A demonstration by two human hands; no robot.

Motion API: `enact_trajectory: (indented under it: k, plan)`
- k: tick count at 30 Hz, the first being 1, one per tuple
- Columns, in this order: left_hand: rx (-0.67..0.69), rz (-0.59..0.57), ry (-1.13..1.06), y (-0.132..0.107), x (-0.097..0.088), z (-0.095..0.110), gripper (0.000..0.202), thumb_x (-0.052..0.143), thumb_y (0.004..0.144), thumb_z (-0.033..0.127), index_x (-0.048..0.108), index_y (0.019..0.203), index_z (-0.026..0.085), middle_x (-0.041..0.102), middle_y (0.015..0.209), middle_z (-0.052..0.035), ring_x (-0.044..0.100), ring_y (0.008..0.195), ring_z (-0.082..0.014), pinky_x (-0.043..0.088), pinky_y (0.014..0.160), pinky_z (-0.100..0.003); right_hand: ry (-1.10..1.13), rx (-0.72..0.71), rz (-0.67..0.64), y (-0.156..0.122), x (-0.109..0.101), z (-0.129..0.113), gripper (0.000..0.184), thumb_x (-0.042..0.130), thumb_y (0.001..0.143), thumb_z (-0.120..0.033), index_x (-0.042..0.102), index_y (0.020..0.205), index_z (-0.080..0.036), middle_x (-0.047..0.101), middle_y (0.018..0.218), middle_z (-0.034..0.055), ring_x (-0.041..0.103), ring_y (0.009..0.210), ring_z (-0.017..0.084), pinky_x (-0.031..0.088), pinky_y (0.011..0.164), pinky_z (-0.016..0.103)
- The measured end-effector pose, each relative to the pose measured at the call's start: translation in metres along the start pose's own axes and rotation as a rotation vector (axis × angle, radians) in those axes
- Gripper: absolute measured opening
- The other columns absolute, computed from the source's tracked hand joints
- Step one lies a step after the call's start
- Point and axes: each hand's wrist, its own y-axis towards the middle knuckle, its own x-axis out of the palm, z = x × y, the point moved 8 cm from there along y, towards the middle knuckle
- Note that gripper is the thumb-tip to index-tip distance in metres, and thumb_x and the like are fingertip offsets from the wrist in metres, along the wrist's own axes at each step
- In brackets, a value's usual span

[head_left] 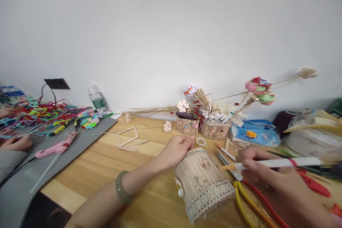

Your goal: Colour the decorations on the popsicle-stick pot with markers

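Note:
A small pot faced with wooden craft sticks (191, 172) lies tilted on the table. Pale wooden flowers dot its side, and lace trim (211, 197) circles its near end. My left hand (177, 149), with a green bangle on the wrist, is closed at the pot's far edge; its fingertips are partly hidden there. In my right hand (263, 171) is a white marker (280, 163) with an orange tip, pointing left toward the pot's side. Scissors (229, 167) and yellow-handled pliers (242, 203) lie beneath and beside that hand.
Decorated stick holders (216, 130) with markers and paper flowers stand by the wall, beside a blue wipes pack (255, 133). A joined stick frame (128, 139) lies left of centre. On the grey mat, a pink glue gun (57, 146) lies near another person's hand (17, 144) and colourful pipe cleaners (48, 112).

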Motion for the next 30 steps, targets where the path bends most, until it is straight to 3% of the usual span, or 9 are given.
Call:
enact_trajectory:
  k: [3, 6, 11, 14, 17, 24, 30]
  plan:
    - [0.001, 0.048, -0.011, -0.008, 0.008, 0.0, 0.038, 0.036, 0.083, 0.045, 0.041, 0.056, 0.018, 0.038, 0.054, 0.004, 0.038, 0.054, -0.0121, 0.03, 0.052, -0.024, 0.058, -0.005, 0.039, -0.001, 0.025, 0.01, 0.032, 0.07, 0.061, -0.046, 0.05, 0.057, -0.021, 0.029, 0.042, -0.0073, 0.02, 0.04, 0.007, 0.016, 0.038, 0.02]
    - [0.04, 0.109, -0.02, -0.015, 0.009, 0.005, 0.035, 0.034, 0.085, 0.041, 0.04, 0.06, 0.018, 0.04, 0.058, 0.0032, 0.039, 0.058, -0.0127, 0.032, 0.056, -0.024, 0.074, -0.025, 0.077, -0.006, 0.034, 0.017, 0.029, 0.059, 0.072, -0.049, 0.053, 0.064, -0.021, 0.035, 0.042, -0.0062, 0.022, 0.04, 0.008, 0.013, 0.039, 0.021]
    - [0.155, 0.169, -0.005, -0.027, 0.005, 0.02, 0.031, 0.034, 0.088, 0.036, 0.037, 0.061, 0.02, 0.038, 0.059, 0.0044, 0.037, 0.057, -0.0115, 0.03, 0.056, -0.023, -0.025, -0.14, 0.145, -0.013, 0.034, 0.007, 0.032, 0.067, 0.065, -0.044, 0.048, 0.056, -0.02, 0.037, 0.045, -0.0061, 0.027, 0.044, 0.008, 0.018, 0.041, 0.021]
    - [0.177, 0.131, -0.017, -0.028, 0.009, 0.021, 0.031, 0.033, 0.088, 0.034, 0.036, 0.061, 0.02, 0.037, 0.058, 0.0045, 0.036, 0.056, -0.0115, 0.029, 0.054, -0.023, -0.114, -0.204, 0.193, -0.014, 0.032, 0.0, 0.029, 0.068, 0.064, -0.035, 0.043, 0.059, -0.022, 0.038, 0.049, -0.0067, 0.029, 0.046, 0.01, 0.021, 0.042, 0.021]
    - [0.148, 0.107, -0.028, -0.027, 0.013, 0.016, 0.031, 0.032, 0.089, 0.034, 0.037, 0.061, 0.02, 0.036, 0.057, 0.0042, 0.035, 0.057, -0.0119, 0.029, 0.054, -0.024, -0.147, -0.249, 0.119, -0.012, 0.033, 0.0, 0.031, 0.066, 0.065, -0.029, 0.037, 0.056, -0.022, 0.037, 0.052, -0.006, 0.03, 0.047, 0.01, 0.023, 0.042, 0.021]
    - [0.209, 0.056, 0.085, -0.032, 0.017, 0.022, 0.03, 0.03, 0.089, 0.031, 0.035, 0.062, 0.02, 0.035, 0.055, 0.0049, 0.034, 0.053, -0.0113, 0.027, 0.054, -0.024, 0.052, -0.183, 0.112, -0.019, 0.02, 0.018, 0.032, 0.066, 0.068, -0.027, 0.036, 0.058, -0.022, 0.037, 0.049, -0.0071, 0.029, 0.042, 0.008, 0.025, 0.037, 0.019]
    - [0.22, -0.041, 0.228, -0.038, 0.023, 0.025, 0.029, 0.028, 0.09, 0.033, 0.032, 0.064, 0.021, 0.032, 0.053, 0.0057, 0.032, 0.049, -0.0113, 0.024, 0.05, -0.025, -0.26, -0.403, 0.184, -0.03, 0.016, -0.001, 0.031, 0.059, 0.075, -0.024, 0.036, 0.055, -0.02, 0.038, 0.046, -0.0068, 0.033, 0.039, 0.007, 0.026, 0.034, 0.016]
